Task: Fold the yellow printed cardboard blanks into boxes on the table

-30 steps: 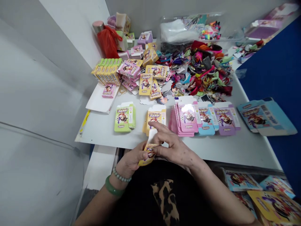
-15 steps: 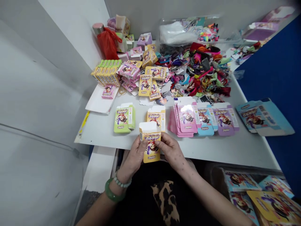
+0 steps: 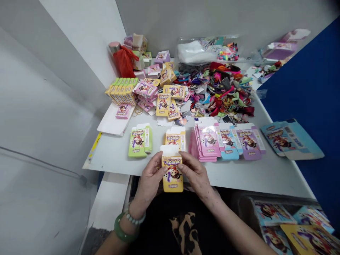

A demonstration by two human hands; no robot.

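Between both hands, over the table's front edge, is a small yellow cardboard box [image 3: 172,179] with a cartoon figure on it and its white top flap up. My left hand [image 3: 154,173] grips its left side, thumb on the front. My right hand [image 3: 195,173] grips the right side, thumb also on the front. The fingers behind the box are partly hidden. Just beyond lies another yellow box [image 3: 175,137]. To the left is a stack of green boxes [image 3: 138,141]. On the right are pink boxes [image 3: 208,141], blue boxes [image 3: 228,141] and purple boxes [image 3: 249,141].
A heap of colourful small accessories [image 3: 220,88] covers the back of the table. Closed boxes [image 3: 122,90] stand in rows at left, near a red bag [image 3: 124,62]. A large blue flattened carton [image 3: 290,140] overhangs the right edge. Printed packs [image 3: 308,230] fill a container at lower right.
The yellow box has turned more upright and square to me. My fingers have moved up to its top sides. The whole view has tilted slightly upward.
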